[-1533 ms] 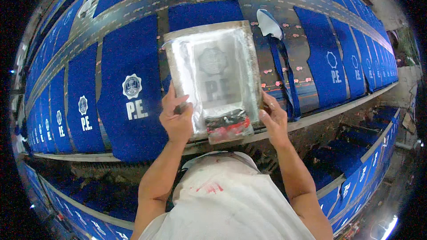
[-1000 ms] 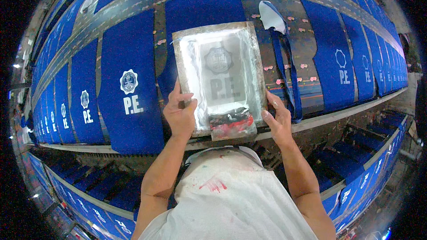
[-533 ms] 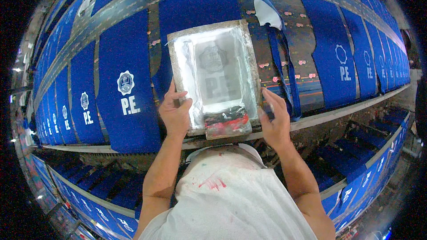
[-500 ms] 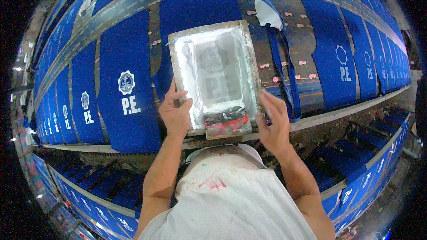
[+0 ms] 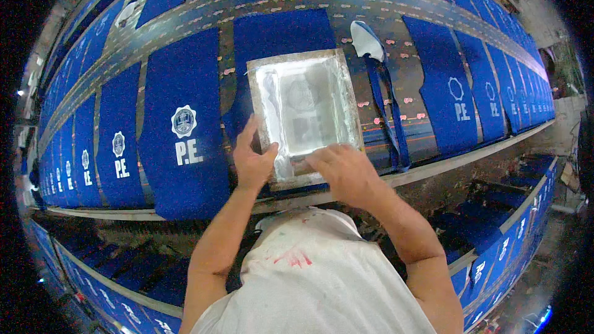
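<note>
A screen-printing frame (image 5: 253,77) with a pale rim and grey mesh lies on a blue fabric panel (image 5: 281,34). A faint badge and lettering show through the mesh. My left hand (image 5: 255,158) grips the frame's left side, thumb over the rim and fingers along the outer edge. At the frame's near end, my right hand (image 5: 343,173) is closed over a squeegee (image 5: 299,166). Only a small reddish part of the squeegee shows; the hand hides the rest.
Left of the frame lies a blue panel with a white print (image 5: 184,122). To the right are a narrow dark-blue folded strip with a white end (image 5: 367,40) and a partly printed panel (image 5: 448,80). A pale table edge (image 5: 427,170) runs in front of me.
My right hand has moved from the frame's right edge onto the squeegee at the near end and closed on it. My left hand still grips the left side. The whole view has shifted slightly.
</note>
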Motion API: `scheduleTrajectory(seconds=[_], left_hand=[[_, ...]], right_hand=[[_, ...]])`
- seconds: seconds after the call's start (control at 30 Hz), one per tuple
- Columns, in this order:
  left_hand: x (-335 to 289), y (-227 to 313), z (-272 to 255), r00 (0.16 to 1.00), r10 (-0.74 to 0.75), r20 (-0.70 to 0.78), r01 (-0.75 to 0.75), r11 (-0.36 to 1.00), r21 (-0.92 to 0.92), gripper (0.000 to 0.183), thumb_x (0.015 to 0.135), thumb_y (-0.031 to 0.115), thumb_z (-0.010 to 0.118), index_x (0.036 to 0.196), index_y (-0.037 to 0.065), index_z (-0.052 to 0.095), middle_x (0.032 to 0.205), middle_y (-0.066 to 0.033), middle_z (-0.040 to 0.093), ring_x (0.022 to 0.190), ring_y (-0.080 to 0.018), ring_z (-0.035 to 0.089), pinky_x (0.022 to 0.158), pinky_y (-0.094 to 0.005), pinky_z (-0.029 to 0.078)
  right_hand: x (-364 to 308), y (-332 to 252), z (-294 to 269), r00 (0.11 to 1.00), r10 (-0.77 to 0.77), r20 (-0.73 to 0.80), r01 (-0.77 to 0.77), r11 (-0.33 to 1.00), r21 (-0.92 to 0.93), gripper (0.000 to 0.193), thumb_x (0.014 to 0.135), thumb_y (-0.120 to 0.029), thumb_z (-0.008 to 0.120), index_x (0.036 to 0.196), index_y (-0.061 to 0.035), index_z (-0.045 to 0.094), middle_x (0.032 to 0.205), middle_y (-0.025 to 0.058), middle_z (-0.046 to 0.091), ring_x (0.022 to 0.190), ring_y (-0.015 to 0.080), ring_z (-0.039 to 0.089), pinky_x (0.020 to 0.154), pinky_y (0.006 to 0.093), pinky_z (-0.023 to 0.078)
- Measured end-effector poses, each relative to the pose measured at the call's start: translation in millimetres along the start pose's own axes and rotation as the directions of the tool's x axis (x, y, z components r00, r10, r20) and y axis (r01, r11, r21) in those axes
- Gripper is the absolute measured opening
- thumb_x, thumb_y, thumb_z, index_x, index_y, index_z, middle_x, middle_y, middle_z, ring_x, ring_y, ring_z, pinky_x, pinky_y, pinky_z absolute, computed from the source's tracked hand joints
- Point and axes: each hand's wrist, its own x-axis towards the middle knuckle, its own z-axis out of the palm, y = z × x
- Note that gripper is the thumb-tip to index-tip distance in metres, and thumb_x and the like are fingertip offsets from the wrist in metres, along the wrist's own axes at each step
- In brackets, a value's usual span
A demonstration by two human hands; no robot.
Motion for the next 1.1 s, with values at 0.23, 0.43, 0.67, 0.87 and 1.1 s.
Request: scheduleTrajectory(seconds=[0.23,0.43,0.67,0.87,1.1], left_hand=[[65,-7,-37,0.813,0.569,0.123,-0.57,0.736,0.364,0.045,0.101,0.0,0.069,0.146,0.002,0.078,0.163,-0.0168,0.071,0.142,-0.0432,0.065,0.123,-0.0542,0.05],[72,-26,-34,0.775,0.604,0.187,-0.624,0.681,0.383,0.052,0.092,-0.004,0.064,0.141,0.003,0.081,0.161,-0.0114,0.073,0.138,-0.0379,0.068,0.119,-0.0522,0.052],[73,-33,-31,0.768,0.613,0.188,-0.63,0.666,0.399,0.046,0.095,0.0,0.065,0.138,0.005,0.081,0.161,-0.0101,0.073,0.133,-0.0362,0.07,0.115,-0.0498,0.053],[71,-33,-31,0.788,0.58,0.207,-0.607,0.672,0.425,0.047,0.093,-0.002,0.069,0.138,0.009,0.076,0.164,-0.0079,0.07,0.129,-0.0362,0.069,0.115,-0.0516,0.052],[68,-29,-31,0.8,0.552,0.237,-0.586,0.631,0.509,0.043,0.095,0.001,0.07,0.137,0.01,0.075,0.165,-0.0078,0.069,0.13,-0.0367,0.067,0.117,-0.053,0.051]], right_hand=[[-7,-7,-19,0.995,0.095,0.003,-0.095,0.995,0.033,0.046,0.088,0.006,0.069,0.13,-0.0064,0.081,0.126,0.013,0.082,0.125,0.0386,0.076,0.107,0.0503,0.06],[-29,-23,24,0.982,0.062,-0.178,-0.072,0.996,-0.053,0.048,0.09,0.002,0.07,0.136,-0.0069,0.081,0.136,0.0116,0.079,0.126,0.0372,0.075,0.108,0.051,0.061],[-6,2,55,0.943,-0.002,-0.332,-0.051,0.987,-0.15,0.047,0.093,-0.003,0.069,0.138,-0.011,0.079,0.14,0.0115,0.077,0.128,0.0367,0.075,0.11,0.0521,0.061],[66,58,39,0.925,-0.06,-0.375,0.003,0.989,-0.15,0.045,0.091,0.003,0.07,0.133,-0.0089,0.082,0.132,0.0134,0.081,0.123,0.0399,0.078,0.109,0.052,0.062],[134,102,10,0.951,-0.005,-0.308,-0.054,0.981,-0.184,0.045,0.094,0.0,0.067,0.134,-0.013,0.081,0.132,0.0147,0.082,0.126,0.0408,0.076,0.111,0.0526,0.062]])
